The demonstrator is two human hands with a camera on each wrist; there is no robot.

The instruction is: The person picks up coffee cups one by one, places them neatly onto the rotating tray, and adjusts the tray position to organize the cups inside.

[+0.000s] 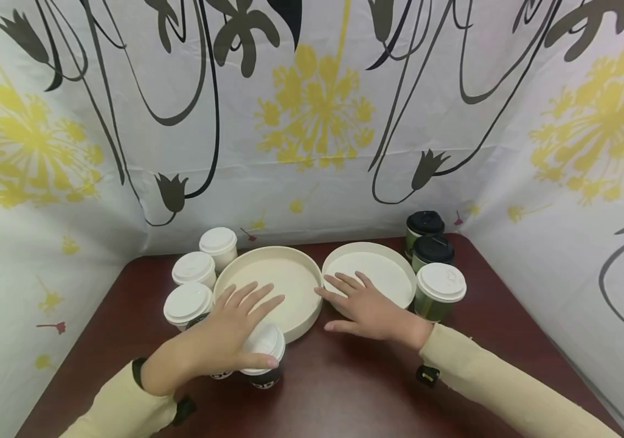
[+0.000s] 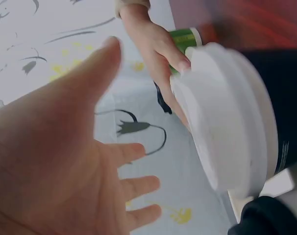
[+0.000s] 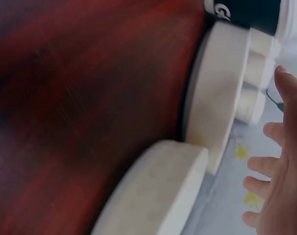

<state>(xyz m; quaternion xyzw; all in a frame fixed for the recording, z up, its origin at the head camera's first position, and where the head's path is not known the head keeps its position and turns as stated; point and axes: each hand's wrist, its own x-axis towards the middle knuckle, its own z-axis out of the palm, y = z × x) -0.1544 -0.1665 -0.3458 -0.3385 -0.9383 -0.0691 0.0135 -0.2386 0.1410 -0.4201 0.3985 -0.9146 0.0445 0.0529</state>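
Note:
My left hand (image 1: 216, 337) hovers over a dark paper cup with a white lid (image 1: 268, 340), fingers spread and straight, holding nothing. In the left wrist view that white lid (image 2: 222, 117) sits beside the open palm. Partly hidden under the hand is another cup, its black lid (image 2: 268, 218) showing low in that view. My right hand (image 1: 372, 310) reaches over the near edge of the smaller round cream tray (image 1: 369, 267), fingers extended and grasping nothing. A larger round cream tray (image 1: 284, 274) lies left of it, partly behind my left fingers.
Three white-lidded cups (image 1: 194, 267) stand in a row left of the larger tray. Right of the smaller tray are green cups, two with black lids (image 1: 433, 248) and one with a white lid (image 1: 441, 281). A patterned cloth (image 1: 312, 201) rises behind the dark red table (image 1: 345, 395).

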